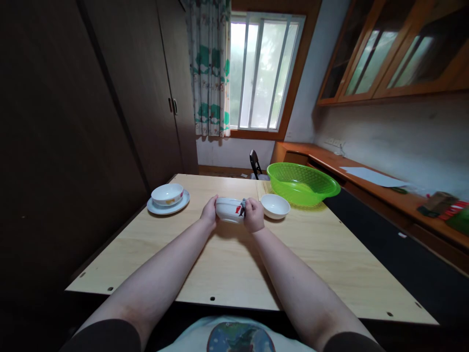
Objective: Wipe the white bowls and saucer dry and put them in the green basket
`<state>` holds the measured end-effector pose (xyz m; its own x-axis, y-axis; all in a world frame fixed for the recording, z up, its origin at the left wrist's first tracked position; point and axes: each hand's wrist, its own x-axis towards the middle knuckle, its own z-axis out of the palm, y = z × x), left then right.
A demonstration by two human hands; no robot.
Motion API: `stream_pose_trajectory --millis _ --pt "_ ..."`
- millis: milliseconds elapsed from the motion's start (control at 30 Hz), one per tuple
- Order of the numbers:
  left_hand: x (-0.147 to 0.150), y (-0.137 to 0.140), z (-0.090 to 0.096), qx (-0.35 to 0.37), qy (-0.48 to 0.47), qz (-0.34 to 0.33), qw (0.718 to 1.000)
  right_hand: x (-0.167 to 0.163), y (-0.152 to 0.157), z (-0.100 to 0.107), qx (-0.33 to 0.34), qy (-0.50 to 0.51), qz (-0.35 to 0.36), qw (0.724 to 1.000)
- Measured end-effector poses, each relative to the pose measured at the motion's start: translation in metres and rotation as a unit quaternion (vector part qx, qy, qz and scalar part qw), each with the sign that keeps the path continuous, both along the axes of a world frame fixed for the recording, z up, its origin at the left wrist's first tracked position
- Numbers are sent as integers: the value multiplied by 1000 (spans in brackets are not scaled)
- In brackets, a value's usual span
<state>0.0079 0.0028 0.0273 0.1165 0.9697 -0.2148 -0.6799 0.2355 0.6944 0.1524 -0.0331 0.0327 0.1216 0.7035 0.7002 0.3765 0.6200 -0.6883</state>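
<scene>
A white bowl with a red and dark pattern is held above the middle of the table, tilted so its outer side faces me. My left hand grips its left edge. At the right edge, my right hand is closed around a small grey cloth pressed to the rim; most of the cloth is hidden in the fingers. Just right of that hand, a plain white bowl stands on the table. Farther left, a patterned white bowl rests on a pale plate.
A large green plastic basin stands at the table's back right corner. The light wooden table has small dark holes along its front edge. Behind it is a folding chair. A dark wardrobe flanks the left side, a wooden counter the right.
</scene>
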Motion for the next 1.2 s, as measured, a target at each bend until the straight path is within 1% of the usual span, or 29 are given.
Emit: stream_pose_trajectory --millis 67,167,233,367,433,467,500,567,600,633,667,700,733,800,833,867,900,933,1000,1033,1067,1133,1200 --pt "0 0 -1 9 44 -36 998 2 -1 1 11 -54 -10 998" --pt "-1 -2 -2 -11 80 -61 995 6 -2 2 28 -110 -29 993" --pt "-2 -4 -1 -23 82 -87 993 8 -1 2 42 -140 -46 988" --pt "-5 -9 2 -31 67 -195 978 11 2 2 72 -204 -74 974" --pt "-5 -8 1 -33 70 -222 972 12 3 1 76 -216 -79 970" --pt "-4 -7 0 -30 77 -213 974 12 3 1 73 -214 -79 971" --pt "-3 -6 -1 -18 88 -184 979 12 4 1 68 -206 -79 973" --pt "-1 -4 -3 44 119 -80 989 12 5 1 48 -182 -71 980" --pt "-1 -3 -3 93 138 -22 986 12 5 0 34 -169 -62 983" --pt "-2 -3 -2 150 161 24 975 12 6 0 20 -155 -50 986" --pt "-4 -4 -1 209 189 45 958 12 6 0 5 -141 -35 989" --pt "-6 -6 0 263 222 43 938 11 7 -1 -8 -127 -19 992" --pt "-9 -8 2 306 261 26 915 10 7 -1 -19 -114 -4 993" --pt "-14 -13 5 358 340 -1 869 9 9 -2 -33 -90 20 995" --pt "-15 -15 7 367 370 2 854 8 10 -3 -36 -77 28 996" --pt "-15 -17 8 367 387 16 846 8 11 -3 -36 -58 32 997" --pt "-14 -19 9 360 392 38 846 7 13 -3 -33 -31 32 998" --pt "-11 -20 9 348 386 61 852 6 14 -3 -26 2 28 999" --pt "-4 -22 10 316 354 99 875 5 14 -2 1 55 16 998" --pt "0 -23 10 296 334 113 888 4 13 -1 21 60 14 998" --pt "3 -23 10 276 311 124 901 3 12 0 45 46 15 998" --pt "8 -23 8 237 263 139 925 1 7 2 94 -24 33 995" --pt "9 -21 6 207 222 150 941 -2 3 4 127 -96 56 986"
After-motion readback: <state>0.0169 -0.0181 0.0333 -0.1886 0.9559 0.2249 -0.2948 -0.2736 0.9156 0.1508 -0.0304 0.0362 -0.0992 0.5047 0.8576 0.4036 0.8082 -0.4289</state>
